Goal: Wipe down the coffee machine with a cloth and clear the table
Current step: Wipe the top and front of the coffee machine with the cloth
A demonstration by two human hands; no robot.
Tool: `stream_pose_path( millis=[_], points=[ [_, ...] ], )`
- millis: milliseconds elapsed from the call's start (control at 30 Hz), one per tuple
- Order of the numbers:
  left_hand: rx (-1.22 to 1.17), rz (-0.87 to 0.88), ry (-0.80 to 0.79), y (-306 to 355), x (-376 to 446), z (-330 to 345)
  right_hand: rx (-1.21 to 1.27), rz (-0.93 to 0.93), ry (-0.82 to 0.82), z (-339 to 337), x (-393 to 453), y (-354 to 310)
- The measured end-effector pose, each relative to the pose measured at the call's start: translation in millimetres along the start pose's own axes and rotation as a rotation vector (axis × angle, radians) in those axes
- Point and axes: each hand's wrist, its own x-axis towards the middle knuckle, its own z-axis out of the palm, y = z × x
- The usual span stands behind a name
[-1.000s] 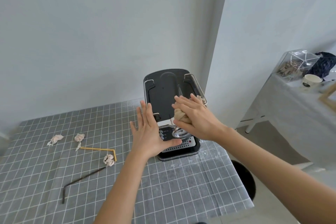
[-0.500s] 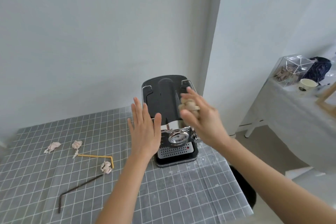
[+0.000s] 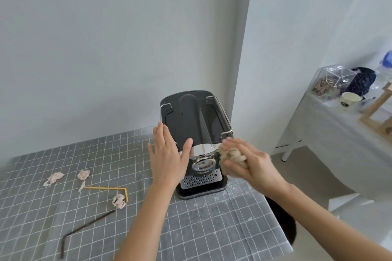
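Crumpled scraps [image 3: 53,178] lay uncleared on the table [image 3: 212,229]. The coffee machine [image 3: 195,133] was braced by the flat, spread left hand [image 3: 167,154]; the cloth [image 3: 232,155] (bunched) was gripped in the right hand [image 3: 250,165] against its right front. Wiping was judged underway; further passes seemed needed.

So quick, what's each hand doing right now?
Left hand: open, flat against the black and silver coffee machine.
Right hand: closed, gripping a bunched beige cloth.
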Motion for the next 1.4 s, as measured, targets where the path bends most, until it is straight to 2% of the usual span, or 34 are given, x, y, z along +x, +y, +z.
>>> stream_pose_path(
  millis=[100,167,200,267,333,400,500,700,800,967,1067,1200,1300,1367,1400],
  points=[
    [0.018,-0.003,-0.006,0,1,-1,0.055,0.048,0.245,-14,28,-17],
    [0.028,0.004,-0.003,-1,2,-1,0.049,0.078,0.194,-11,61,-25],
    [0.033,0.009,-0.002,0,1,-2,-0.029,0.118,0.091,-7,77,-25],
    [0.04,0.013,0.002,0,0,-2,-0.43,0.164,-0.092,12,96,-18],
    [0.056,0.011,0.0,-1,0,-3,-0.735,0.108,-0.083,33,97,-12],
    [0.068,0.003,0.005,0,0,-3,-0.806,0.049,-0.011,45,94,-7],
    [0.088,0.0,0.014,2,-3,-4,-0.691,-0.041,0.084,48,95,8],
    [0.113,0.0,0.032,2,-4,-2,-0.227,-0.263,0.072,29,80,27],
    [0.127,-0.003,0.031,2,-2,-2,-0.223,-0.416,0.075,32,63,27],
    [0.136,0.0,0.012,2,-2,0,-0.363,-0.487,0.196,28,33,34],
    [0.136,0.003,0.016,2,-2,-1,-0.354,-0.456,0.178,21,25,31],
    [0.165,-0.001,0.011,3,-2,-2,-0.255,-0.233,0.168,14,17,11],
    [0.159,-0.005,0.016,4,-1,-3,-0.149,-0.052,0.27,14,20,-13],
    [0.156,-0.006,0.015,5,-1,-4,-0.132,-0.038,0.364,17,23,-20],
    [0.156,-0.006,0.011,4,-1,-3,-0.125,-0.056,0.343,18,23,-19]
  ],
)
